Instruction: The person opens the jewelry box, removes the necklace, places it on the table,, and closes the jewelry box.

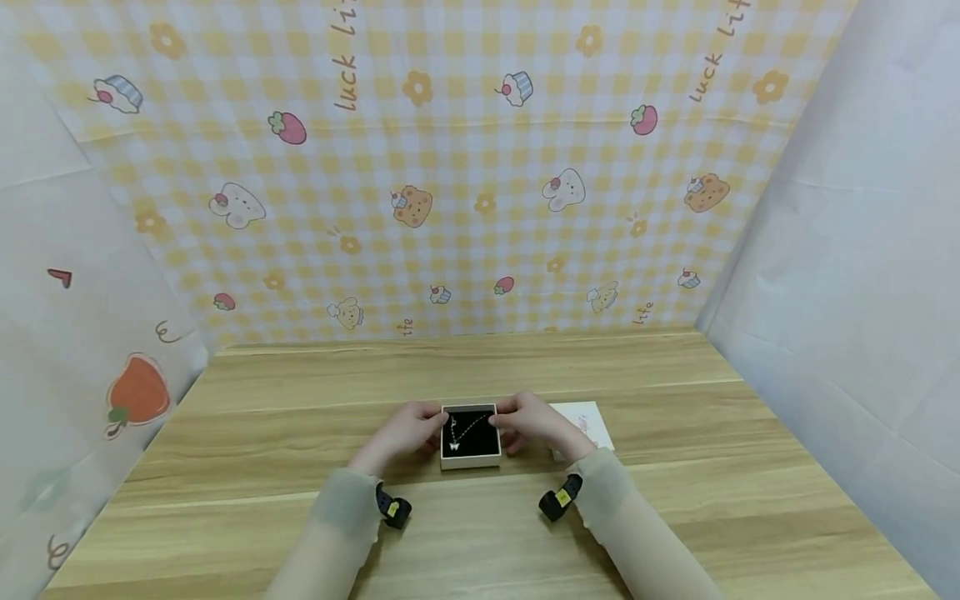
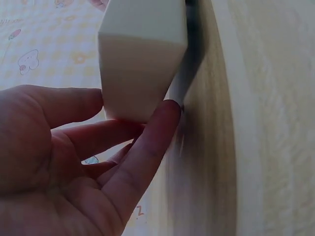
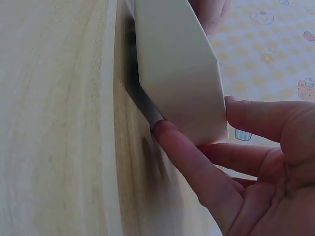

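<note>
While both hands grip it, the small pale box [image 1: 471, 462] stands open-topped at the centre of the work area; it is taken as the middle of the dial, with twelve toward the far wall. At nine o'clock the left hand [image 1: 405, 429] pinches one side, thumb at the upper rim, fingers bent in toward the lower edge. At three o'clock the right hand [image 1: 527, 417] holds the opposite side in a matching pinch. Both wrist views show a fingertip at the lower edge and a dark shadow between box and tabletop [image 1: 750, 500]; whether any part of the base touches the wood cannot be told.

Inside the box lies a black insert [image 1: 480, 446] bearing a thin necklace [image 1: 469, 431]. Its butterfly-shaped pendant [image 1: 454, 447] sits toward eight o'clock, and the chain runs up toward two.

Past the right hand, at three o'clock, a flat white piece [image 1: 592, 417] with pink lettering lies on the wood, partly hidden by that hand and wrist. Black wrist devices with yellow marks are noted at seven o'clock [image 1: 393, 507] and five o'clock [image 1: 560, 498]. At twelve hangs a yellow-and-white checked backdrop [image 1: 480, 150] with cartoon prints.
</note>
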`<state>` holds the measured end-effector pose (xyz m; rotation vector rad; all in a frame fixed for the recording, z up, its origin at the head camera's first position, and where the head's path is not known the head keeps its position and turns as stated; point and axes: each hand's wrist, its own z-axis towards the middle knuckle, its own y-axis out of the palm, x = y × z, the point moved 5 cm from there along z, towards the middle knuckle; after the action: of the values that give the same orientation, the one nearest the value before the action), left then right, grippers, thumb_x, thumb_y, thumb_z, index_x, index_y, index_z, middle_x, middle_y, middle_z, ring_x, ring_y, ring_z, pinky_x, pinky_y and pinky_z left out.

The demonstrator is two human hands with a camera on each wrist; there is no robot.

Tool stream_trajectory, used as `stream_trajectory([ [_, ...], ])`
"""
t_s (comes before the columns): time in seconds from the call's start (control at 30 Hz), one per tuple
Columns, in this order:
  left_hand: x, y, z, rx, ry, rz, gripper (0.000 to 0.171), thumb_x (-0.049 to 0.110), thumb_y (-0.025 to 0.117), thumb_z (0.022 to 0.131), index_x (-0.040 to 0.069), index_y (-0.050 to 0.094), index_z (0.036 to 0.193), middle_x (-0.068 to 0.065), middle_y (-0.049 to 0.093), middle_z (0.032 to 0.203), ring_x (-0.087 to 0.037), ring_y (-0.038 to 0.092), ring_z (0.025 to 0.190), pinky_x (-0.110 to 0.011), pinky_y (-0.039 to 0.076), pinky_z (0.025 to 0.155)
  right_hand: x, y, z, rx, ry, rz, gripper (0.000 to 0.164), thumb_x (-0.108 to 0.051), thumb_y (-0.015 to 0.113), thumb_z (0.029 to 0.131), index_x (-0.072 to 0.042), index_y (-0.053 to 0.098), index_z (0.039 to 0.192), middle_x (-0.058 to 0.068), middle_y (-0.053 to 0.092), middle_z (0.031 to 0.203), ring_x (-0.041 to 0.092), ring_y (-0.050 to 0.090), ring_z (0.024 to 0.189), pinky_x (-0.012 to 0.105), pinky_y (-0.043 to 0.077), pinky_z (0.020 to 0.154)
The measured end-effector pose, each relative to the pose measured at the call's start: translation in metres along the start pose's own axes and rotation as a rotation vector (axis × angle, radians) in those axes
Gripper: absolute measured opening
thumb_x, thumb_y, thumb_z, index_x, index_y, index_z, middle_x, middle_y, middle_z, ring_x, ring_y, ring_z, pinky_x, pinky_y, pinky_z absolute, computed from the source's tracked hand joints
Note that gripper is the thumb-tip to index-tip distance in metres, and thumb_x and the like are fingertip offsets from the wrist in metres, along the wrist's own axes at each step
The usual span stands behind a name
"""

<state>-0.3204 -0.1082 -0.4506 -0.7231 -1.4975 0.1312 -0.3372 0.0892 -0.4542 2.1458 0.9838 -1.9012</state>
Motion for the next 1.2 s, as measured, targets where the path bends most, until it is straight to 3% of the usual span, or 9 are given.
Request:
stream_trajectory([
  [0.27,0.002,0.0,-0.001,-0.016,0.007,0.067,0.034,0.013,0.048,0.101,0.007,0.046,0.068,-0.004,0.054,0.066,-0.017,0.062,0.063,-0.033,0.052,0.062,0.003,0.001,0.002,-0.008,-0.001,-0.021,0.018,-0.01,0.06,0.095,0.001,0.061,0.082,0.003,0.064,0.073,0.017,0.064,0.066,0.034,0.058,0.058],
  [0.53,0.004,0.0,-0.002,-0.025,0.036,0.107,0.035,0.012,0.049,0.101,0.01,0.044,0.065,-0.003,0.052,0.062,-0.013,0.052,0.058,-0.027,0.043,0.055,0.006,0.0,0.004,-0.006,0.011,-0.005,0.016,-0.01,0.06,0.095,0.002,0.064,0.087,0.004,0.065,0.074,0.016,0.063,0.064,0.032,0.057,0.057],
  [0.67,0.003,0.0,-0.002,-0.041,0.053,0.113,0.034,0.013,0.049,0.101,0.004,0.047,0.068,-0.003,0.052,0.063,-0.013,0.05,0.058,-0.026,0.042,0.054,0.006,-0.001,0.003,-0.009,0.012,-0.003,0.022,-0.011,0.059,0.096,0.006,0.065,0.108,0.007,0.068,0.085,0.018,0.065,0.068,0.033,0.058,0.058],
  [0.77,0.001,-0.004,-0.002,-0.024,0.045,0.082,0.025,0.014,0.048,0.102,-0.005,0.063,0.096,-0.005,0.056,0.068,-0.016,0.056,0.062,-0.029,0.048,0.056,0.004,-0.004,0.0,-0.016,0.013,-0.014,0.04,-0.016,0.059,0.097,0.006,0.055,0.13,0.012,0.068,0.104,0.019,0.067,0.073,0.034,0.058,0.06],
  [0.87,0.004,-0.011,-0.003,0.041,0.044,0.09,0.036,0.016,0.049,0.102,-0.005,0.056,0.13,-0.008,0.064,0.086,-0.018,0.061,0.071,-0.033,0.051,0.062,0.001,-0.006,-0.003,-0.029,0.021,-0.033,0.054,-0.021,0.062,0.096,0.003,0.045,0.141,0.016,0.061,0.12,0.02,0.065,0.078,0.034,0.057,0.06],
  [0.93,0.01,-0.016,-0.005,0.095,0.057,0.116,0.04,0.018,0.052,0.101,-0.002,0.053,0.135,-0.009,0.066,0.101,-0.021,0.063,0.082,-0.038,0.053,0.071,-0.002,-0.008,-0.006,-0.039,0.018,-0.061,0.059,-0.024,0.066,0.093,-0.001,0.044,0.143,0.017,0.056,0.128,0.02,0.063,0.081,0.034,0.056,0.061],
  [1.07,0.02,-0.022,-0.009,0.162,0.086,0.189,0.035,0.02,0.056,0.099,0.006,0.061,0.13,-0.008,0.064,0.117,-0.025,0.062,0.099,-0.045,0.051,0.083,-0.008,-0.01,-0.01,-0.05,-0.025,-0.18,0.069,-0.031,0.073,0.087,-0.007,0.044,0.145,0.018,0.049,0.137,0.027,0.058,0.108,0.04,0.053,0.08],
  [1.2,0.026,-0.022,-0.012,0.175,0.099,0.225,0.032,0.022,0.058,0.098,0.01,0.064,0.127,-0.009,0.063,0.121,-0.027,0.061,0.1,-0.048,0.05,0.085,-0.014,-0.008,-0.01,-0.063,-0.098,-0.327,0.076,-0.033,0.076,0.083,-0.009,0.042,0.146,0.014,0.046,0.143,0.03,0.042,0.131,0.049,0.039,0.104],
])
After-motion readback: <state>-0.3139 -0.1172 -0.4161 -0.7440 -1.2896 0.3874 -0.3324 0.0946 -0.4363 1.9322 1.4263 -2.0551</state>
